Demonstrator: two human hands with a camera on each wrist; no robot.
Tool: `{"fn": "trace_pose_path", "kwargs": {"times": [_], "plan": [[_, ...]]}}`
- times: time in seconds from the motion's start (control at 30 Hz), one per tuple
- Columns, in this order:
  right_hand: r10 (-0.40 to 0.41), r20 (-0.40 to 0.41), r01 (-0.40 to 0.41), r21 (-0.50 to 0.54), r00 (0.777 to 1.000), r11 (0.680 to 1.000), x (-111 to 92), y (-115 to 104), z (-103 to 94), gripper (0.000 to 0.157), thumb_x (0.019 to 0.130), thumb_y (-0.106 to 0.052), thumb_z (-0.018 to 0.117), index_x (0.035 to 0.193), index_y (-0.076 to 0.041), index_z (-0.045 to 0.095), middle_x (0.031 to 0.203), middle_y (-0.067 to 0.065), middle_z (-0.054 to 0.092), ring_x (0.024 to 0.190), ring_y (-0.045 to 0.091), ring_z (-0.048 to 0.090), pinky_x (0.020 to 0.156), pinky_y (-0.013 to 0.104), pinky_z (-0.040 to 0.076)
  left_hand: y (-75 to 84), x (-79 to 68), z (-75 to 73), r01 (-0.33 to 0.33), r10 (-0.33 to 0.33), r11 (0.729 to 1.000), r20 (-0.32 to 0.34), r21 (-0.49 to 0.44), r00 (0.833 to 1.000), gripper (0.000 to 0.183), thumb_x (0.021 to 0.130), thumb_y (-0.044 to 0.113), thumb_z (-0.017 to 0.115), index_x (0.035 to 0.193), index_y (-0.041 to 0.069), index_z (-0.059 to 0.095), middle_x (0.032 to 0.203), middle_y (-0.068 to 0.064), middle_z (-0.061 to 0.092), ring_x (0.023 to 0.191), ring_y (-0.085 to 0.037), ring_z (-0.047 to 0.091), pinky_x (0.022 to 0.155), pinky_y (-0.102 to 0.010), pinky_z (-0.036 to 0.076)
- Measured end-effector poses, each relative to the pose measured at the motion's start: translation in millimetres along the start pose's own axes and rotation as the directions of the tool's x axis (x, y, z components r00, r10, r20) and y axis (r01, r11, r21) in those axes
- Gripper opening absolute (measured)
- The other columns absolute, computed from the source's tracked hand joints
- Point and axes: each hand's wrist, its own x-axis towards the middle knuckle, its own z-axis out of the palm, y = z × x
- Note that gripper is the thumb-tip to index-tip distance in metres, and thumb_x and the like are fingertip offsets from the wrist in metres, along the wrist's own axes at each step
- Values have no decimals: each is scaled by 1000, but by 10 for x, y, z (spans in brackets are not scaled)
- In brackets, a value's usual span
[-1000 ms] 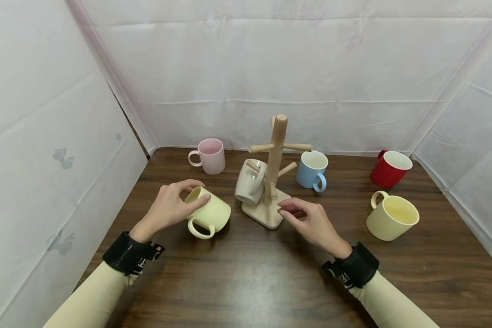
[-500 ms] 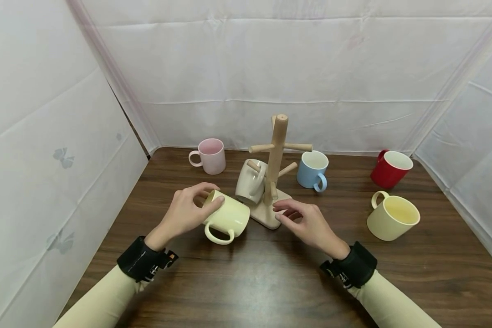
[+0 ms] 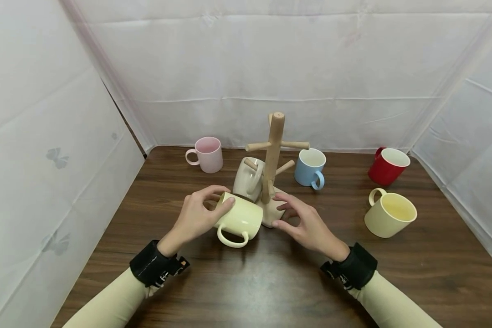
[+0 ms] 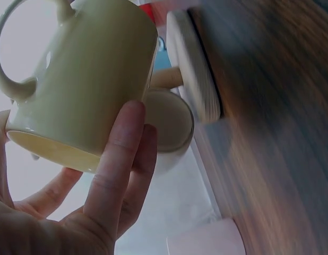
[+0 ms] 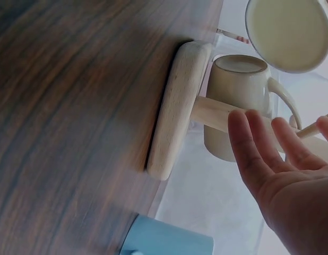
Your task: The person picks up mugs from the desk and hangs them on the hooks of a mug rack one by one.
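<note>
Item 1: yellow mug. Position: raised over the middle of the desk, left of and close to the rack's base; laid over on its side, mouth to the left, bottom toward the rack, handle on the side facing the near edge. Condition of grip: left hand holds it at the mouth end, thumb on one side and fingers on the other, spread to the mug's width. Handling (judged): glazed ceramic by its look; rigid, moderate weight, smooth enough to slip, liable to chip if knocked. Best hold: around the body near the rim, as now, leaving the handle free.

Item 2: rack. Wooden, upright, back from the centre of the desk. Right hand beside its base, thumb and fingers parted and loosely bent, holding nothing; contact with the post cannot be told.

Item 3: white mug. Tilted on the rack's left side, apparently hung by its handle from a lower peg.

Item 4: pink mug, upright, toward the far left corner.

Item 5: blue mug, upright, near the far edge, right of the rack.

Item 6: red mug, by the far right corner.

Item 7: second yellow mug, in front of the red, toward the right edge.
</note>
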Motion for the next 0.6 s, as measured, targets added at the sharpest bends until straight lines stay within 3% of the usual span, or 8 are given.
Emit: {"fn": "trace_pose_path", "kwargs": {"times": [0.27, 0.5, 0.6], "plan": [[-29, 36, 31, -36, 999, 999, -17, -13, 10, 78, 76, -34, 75, 141, -18, 36, 135, 3, 45, 112, 22, 51, 80, 44, 51, 38, 4, 111, 26, -26, 999, -13, -34, 1000, 33, 81, 54, 63, 102, 29, 65, 99, 8, 64, 84, -7, 60, 68, -34, 53], [-95, 55, 96, -26, 994, 995, 44, -377, -26, 88, 64, -15, 84, 135, 2, 35, 133, 17, 42, 109, 29, 52, 80, 40, 51, 86, -3, 212, 43, -44, 996, -5, -78, 999, 36, 82, 54, 61, 105, 26, 66, 100, 6, 64, 85, -6, 60, 67, -32, 53], [-97, 59, 97, -9, 994, 995, 37, -408, -12, 90, 62, -13, 85, 135, 5, 34, 133, 17, 42, 109, 26, 52, 80, 37, 51, 112, -22, 249, 60, -62, 993, -13, -106, 998, 35, 83, 54, 61, 105, 27, 66, 101, 5, 64, 85, -7, 60, 67, -34, 53]]}}
